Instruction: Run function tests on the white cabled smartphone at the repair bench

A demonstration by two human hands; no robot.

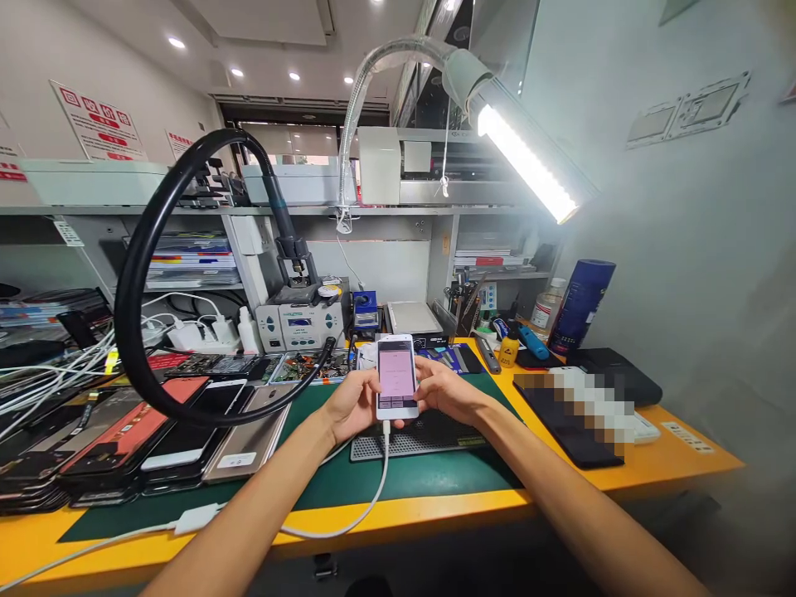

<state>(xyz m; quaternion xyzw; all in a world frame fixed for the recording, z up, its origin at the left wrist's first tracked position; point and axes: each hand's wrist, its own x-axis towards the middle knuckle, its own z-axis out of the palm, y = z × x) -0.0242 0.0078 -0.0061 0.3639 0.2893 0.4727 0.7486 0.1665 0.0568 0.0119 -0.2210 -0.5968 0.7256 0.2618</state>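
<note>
A white smartphone [398, 377] with a lit pinkish screen is held upright above the workbench, facing me. My left hand [353, 405] grips its left edge, thumb at the side of the screen. On the other side, my right hand [443, 388] has its thumb over the lower right of the screen and its fingers behind the phone. A white charging cable [386, 464] is plugged into the phone's bottom end and loops down over the bench edge. Beneath the hands lies a dark perforated pad [398, 444] on a green mat [435, 479].
Stacks of phones [186, 435] cover the left of the yellow bench [677, 464]. A black hose [133, 274] arches over them from a soldering station [302, 323]. Overhead hangs a lit lamp [526, 162]. Bottles, a blue can [581, 307] and a black slab [560, 423] sit at right.
</note>
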